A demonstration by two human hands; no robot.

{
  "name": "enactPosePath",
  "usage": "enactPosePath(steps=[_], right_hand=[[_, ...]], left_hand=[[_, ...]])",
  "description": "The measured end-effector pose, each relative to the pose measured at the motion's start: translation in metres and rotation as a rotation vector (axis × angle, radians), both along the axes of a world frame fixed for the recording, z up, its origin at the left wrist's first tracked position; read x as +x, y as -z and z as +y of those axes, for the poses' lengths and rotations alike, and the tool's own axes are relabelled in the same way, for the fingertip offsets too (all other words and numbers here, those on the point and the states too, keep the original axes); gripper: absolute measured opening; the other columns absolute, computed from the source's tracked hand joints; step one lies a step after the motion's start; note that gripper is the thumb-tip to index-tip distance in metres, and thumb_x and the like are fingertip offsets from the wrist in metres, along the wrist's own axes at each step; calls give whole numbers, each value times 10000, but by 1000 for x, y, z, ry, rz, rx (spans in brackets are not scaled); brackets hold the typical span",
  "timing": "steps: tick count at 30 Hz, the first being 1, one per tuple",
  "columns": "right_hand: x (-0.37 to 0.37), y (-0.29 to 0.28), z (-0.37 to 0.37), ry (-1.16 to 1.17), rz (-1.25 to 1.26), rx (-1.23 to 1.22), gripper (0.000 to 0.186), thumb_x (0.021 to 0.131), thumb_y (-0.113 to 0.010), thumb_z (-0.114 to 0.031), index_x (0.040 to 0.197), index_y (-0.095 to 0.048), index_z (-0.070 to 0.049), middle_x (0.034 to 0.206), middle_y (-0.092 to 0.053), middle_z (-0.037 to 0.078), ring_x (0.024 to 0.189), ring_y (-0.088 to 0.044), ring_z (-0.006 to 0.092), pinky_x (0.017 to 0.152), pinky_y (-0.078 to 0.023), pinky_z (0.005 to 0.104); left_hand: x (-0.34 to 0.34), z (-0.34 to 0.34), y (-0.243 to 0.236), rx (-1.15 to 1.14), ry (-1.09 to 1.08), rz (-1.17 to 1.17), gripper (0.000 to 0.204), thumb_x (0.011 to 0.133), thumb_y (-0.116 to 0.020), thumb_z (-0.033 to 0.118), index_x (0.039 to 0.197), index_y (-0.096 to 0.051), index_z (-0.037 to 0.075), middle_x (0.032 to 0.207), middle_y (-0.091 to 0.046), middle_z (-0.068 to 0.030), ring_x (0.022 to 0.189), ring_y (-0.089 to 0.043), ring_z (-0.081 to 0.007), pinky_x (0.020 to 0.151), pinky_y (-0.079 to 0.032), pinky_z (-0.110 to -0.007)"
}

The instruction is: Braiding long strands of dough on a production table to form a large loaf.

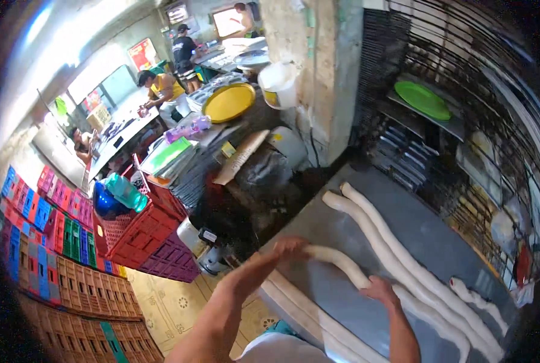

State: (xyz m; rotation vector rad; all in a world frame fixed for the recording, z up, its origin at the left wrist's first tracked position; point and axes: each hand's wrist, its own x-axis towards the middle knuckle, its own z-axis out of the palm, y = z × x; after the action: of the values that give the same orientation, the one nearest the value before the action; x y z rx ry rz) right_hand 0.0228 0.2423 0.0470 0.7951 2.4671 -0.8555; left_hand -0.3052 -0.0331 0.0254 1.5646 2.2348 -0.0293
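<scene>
My left hand (287, 248) is closed on the far part of a long pale dough rope (336, 260) above a grey metal table (421, 230). Lower on the right, my right hand (376, 289) grips the same rope, which continues past it toward the table's near edge. Two longer ropes (391, 242) lie side by side to the right, running diagonally across the surface. On the left, more ropes (315, 314) run under and beside my forearms. A short, lumpy dough piece (475, 299) lies at the right.
Stacked crates (70, 236) line the left, with a red crate (131, 236) nearer. A concrete pillar (309, 91) stands ahead beside a cluttered counter holding a yellow tray (227, 103). Racks (469, 163) fill the right, with a green tray (421, 100). Several co-workers (164, 91) work at far tables.
</scene>
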Motion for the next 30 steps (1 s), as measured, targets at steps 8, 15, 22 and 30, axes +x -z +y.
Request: enactPosePath(steps=[8,15,22,30], right_hand=[[299,-90,-25,-55,-189,233,437,785,-834,-425,1050,-744,-90,1009,-774,234,1005,-759,390,912,-579,526],[309,-2,-129,244,209,537,781,879,-777,-200,1586,-483,-49,1697,-399,242,1547,-410,438,1295,-275,632],[142,35,-133,218,111,580,731,1077,-538,-455,1700,-370,-111,1768,-315,191,1634,-248,463,1316,-144,685],[131,33,-104,248,257,513,709,1027,-539,-363,1604,-457,39,1698,-416,254,1538,-406,484,1283,-268,640]], left_hand=[[132,42,2,26,299,-171,713,909,-705,749,1363,-745,200,1328,-731,-135,1203,-702,-368,1058,-536,-543],[324,8,7,379,183,112,616,1016,-671,377,1541,-584,68,1652,-494,-206,1565,-395,-457,1304,-254,-611],[307,92,32,26,167,55,722,1108,-479,451,1711,-346,77,1795,-217,-244,1628,-202,-534,1330,-92,-673],[229,123,42,392,398,-175,782,1107,-525,452,1728,-271,51,1784,-246,-253,1657,-172,-492,1331,-125,-663]])
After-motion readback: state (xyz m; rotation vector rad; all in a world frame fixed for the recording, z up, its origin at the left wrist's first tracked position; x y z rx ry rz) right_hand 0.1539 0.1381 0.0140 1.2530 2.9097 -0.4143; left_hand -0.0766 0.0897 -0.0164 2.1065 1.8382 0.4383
